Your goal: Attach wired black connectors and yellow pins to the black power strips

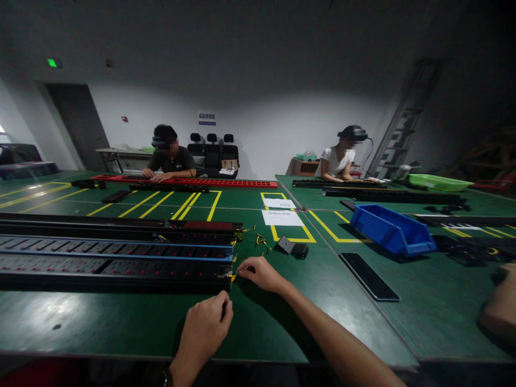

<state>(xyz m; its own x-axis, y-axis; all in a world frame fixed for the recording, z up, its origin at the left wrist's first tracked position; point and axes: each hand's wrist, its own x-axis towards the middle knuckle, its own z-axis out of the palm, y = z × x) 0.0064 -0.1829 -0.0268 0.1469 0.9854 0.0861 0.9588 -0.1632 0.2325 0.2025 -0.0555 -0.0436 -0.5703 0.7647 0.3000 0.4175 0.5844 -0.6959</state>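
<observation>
Long black power strips (149,264) lie side by side on the left of the table, rows of sockets and red dots facing up. Short yellow wires (233,278) stick out of their right ends. My right hand (262,273) is closed in a pinch at the wire of the nearest strip, thumb and forefinger against its tip. Just in front of that strip's end, my left hand (206,327) is curled with thumb and forefinger together; whatever may be inside it is hidden.
Beyond my right hand lie a small black box-shaped part (293,247) and loose yellow wires (263,242). A phone (370,276) and a blue bin (392,231) are to the right. Two people work across the table; another person's arm (502,301) shows at the right edge.
</observation>
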